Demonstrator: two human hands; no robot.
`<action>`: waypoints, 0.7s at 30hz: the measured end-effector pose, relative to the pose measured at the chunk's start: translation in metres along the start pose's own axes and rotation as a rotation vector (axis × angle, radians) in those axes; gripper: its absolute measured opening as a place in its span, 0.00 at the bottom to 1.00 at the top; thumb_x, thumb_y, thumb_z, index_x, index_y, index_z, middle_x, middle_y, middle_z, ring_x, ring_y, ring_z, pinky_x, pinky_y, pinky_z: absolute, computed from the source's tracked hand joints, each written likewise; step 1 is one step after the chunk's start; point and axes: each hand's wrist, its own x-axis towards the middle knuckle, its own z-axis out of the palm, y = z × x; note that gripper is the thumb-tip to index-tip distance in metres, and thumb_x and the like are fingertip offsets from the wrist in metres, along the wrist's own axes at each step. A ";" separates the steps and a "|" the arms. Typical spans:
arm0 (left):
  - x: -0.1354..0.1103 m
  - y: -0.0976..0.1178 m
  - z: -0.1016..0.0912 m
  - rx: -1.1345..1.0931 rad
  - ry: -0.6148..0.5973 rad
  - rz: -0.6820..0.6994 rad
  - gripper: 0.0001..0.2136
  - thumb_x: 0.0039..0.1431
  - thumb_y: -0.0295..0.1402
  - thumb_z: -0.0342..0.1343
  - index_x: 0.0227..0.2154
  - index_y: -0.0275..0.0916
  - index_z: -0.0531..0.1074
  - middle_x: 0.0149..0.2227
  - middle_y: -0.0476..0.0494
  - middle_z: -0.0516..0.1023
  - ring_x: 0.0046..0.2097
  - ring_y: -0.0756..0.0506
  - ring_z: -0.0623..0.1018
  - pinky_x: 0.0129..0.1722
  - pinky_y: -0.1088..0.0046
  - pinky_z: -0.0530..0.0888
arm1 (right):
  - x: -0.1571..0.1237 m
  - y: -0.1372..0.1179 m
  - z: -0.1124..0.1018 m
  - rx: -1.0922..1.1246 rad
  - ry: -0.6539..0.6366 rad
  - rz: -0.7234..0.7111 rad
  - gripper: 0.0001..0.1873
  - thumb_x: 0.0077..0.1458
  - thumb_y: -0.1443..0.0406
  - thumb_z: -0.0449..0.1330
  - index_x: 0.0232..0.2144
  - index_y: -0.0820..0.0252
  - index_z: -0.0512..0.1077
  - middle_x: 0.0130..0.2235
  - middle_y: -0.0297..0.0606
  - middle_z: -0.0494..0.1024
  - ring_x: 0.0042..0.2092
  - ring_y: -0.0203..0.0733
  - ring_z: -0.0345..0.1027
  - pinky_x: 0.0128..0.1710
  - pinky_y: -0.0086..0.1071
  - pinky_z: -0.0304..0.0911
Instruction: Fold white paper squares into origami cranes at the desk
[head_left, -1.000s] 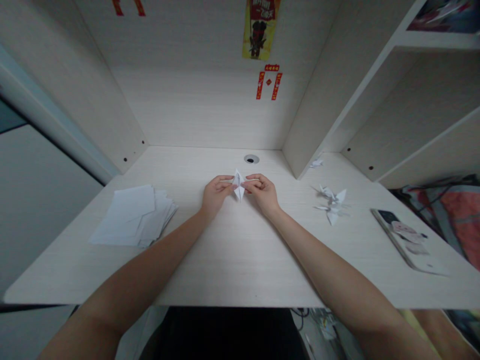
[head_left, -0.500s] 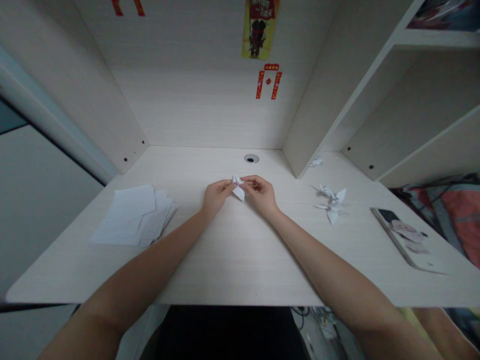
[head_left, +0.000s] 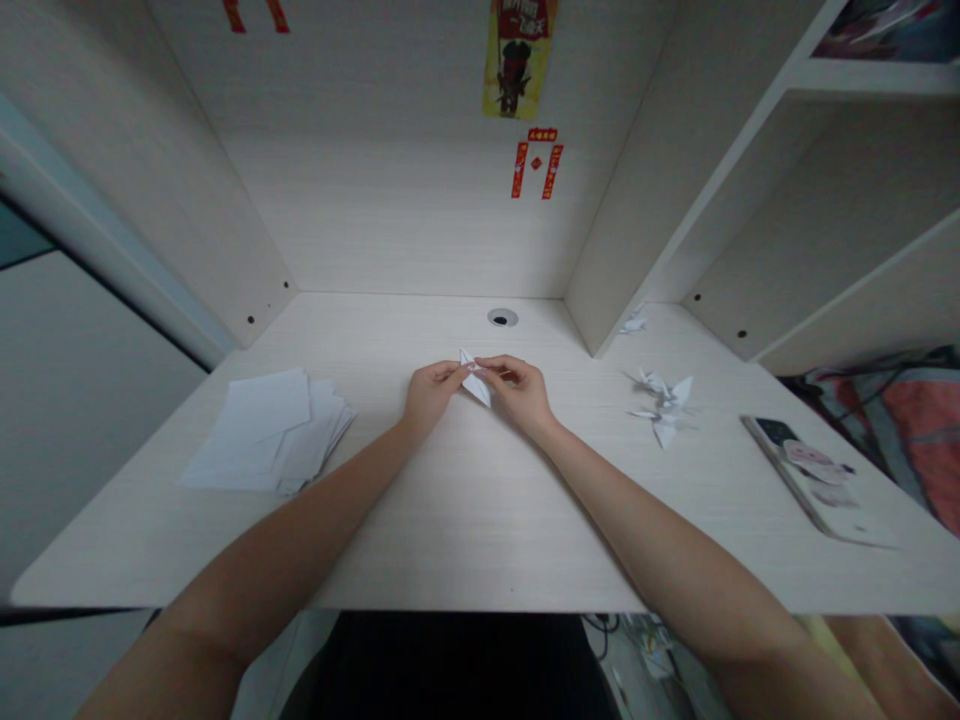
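Between my two hands, over the middle of the desk, is a small piece of folded white paper [head_left: 477, 388] with pointed ends. My left hand [head_left: 433, 390] pinches its left side between thumb and fingers. On the other side, the thumb and fingers of my right hand [head_left: 519, 385] close on the paper near its middle. The fingertips partly cover the folds. To the right lie several folded white paper cranes [head_left: 664, 400], close together on the desk.
A stack of white paper sheets [head_left: 262, 430] lies at the left. At the right is a phone [head_left: 814, 480], back side up. An upright divider panel [head_left: 626, 250] rises behind the cranes, and a round cable hole [head_left: 502, 317] is set near the back wall.
The folded paper has turned slightly, and its two points now lie along one slanted line. My right hand has shifted a little to the left; my left hand is nearly still.
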 end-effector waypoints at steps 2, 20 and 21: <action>-0.001 0.001 0.000 0.008 -0.001 0.012 0.13 0.46 0.42 0.61 0.29 0.37 0.78 0.30 0.46 0.79 0.32 0.48 0.75 0.36 0.73 0.70 | 0.000 -0.001 0.001 0.068 -0.007 0.060 0.16 0.45 0.57 0.64 0.37 0.57 0.77 0.31 0.37 0.78 0.32 0.38 0.69 0.33 0.31 0.63; 0.000 -0.001 -0.001 0.059 0.061 0.068 0.11 0.46 0.41 0.62 0.28 0.37 0.78 0.33 0.44 0.80 0.36 0.45 0.77 0.39 0.69 0.71 | 0.000 0.008 -0.001 0.048 -0.112 0.197 0.21 0.39 0.51 0.66 0.26 0.66 0.77 0.22 0.35 0.73 0.22 0.30 0.56 0.22 0.27 0.48; 0.000 0.000 -0.001 0.068 0.070 0.075 0.11 0.46 0.41 0.62 0.27 0.37 0.78 0.34 0.43 0.80 0.37 0.45 0.77 0.40 0.69 0.70 | 0.000 0.007 -0.001 0.044 -0.117 0.201 0.21 0.39 0.51 0.66 0.25 0.66 0.77 0.22 0.35 0.73 0.22 0.30 0.56 0.22 0.27 0.47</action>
